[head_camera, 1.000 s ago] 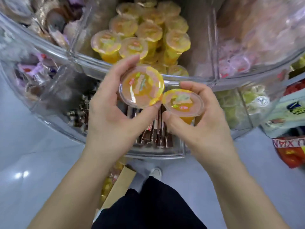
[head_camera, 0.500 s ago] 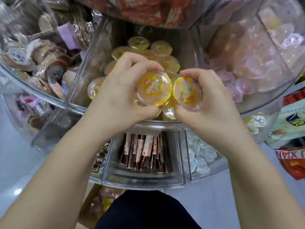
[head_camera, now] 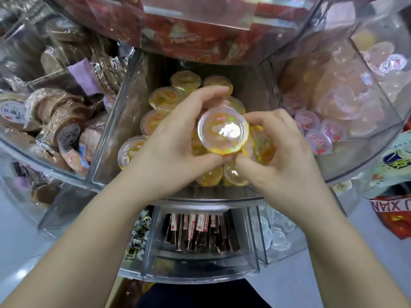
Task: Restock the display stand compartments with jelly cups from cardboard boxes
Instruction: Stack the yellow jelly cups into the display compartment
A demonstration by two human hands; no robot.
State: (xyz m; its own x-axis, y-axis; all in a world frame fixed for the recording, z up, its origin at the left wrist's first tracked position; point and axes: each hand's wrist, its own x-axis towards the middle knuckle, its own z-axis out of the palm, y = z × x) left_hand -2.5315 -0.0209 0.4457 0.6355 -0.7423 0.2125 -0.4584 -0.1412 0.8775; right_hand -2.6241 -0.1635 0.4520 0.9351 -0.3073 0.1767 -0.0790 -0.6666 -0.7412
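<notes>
Over the middle compartment (head_camera: pixel 124 121) of the clear acrylic display stand, the left hand (head_camera: pixel 175 150) grips a yellow jelly cup (head_camera: pixel 223 131), its foil lid facing the camera. The right hand (head_camera: pixel 287 158) holds a second jelly cup (head_camera: pixel 259 147), touching the first and partly hidden behind it. More yellow cups (head_camera: pixel 165 97) fill this compartment. Pink-lidded cups (head_camera: pixel 318 141) lie in the compartment to the right, wrapped brown biscuits (head_camera: pixel 64 121) in the left one.

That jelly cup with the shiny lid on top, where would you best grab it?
By its round rim, from the sides. The jelly cup faces lid-up, and the lid is flat, slick film with nothing to pinch. The left hand already pinches it across the rim, thumb below, fingers above; the right hand holds a second cup behind it.
</notes>
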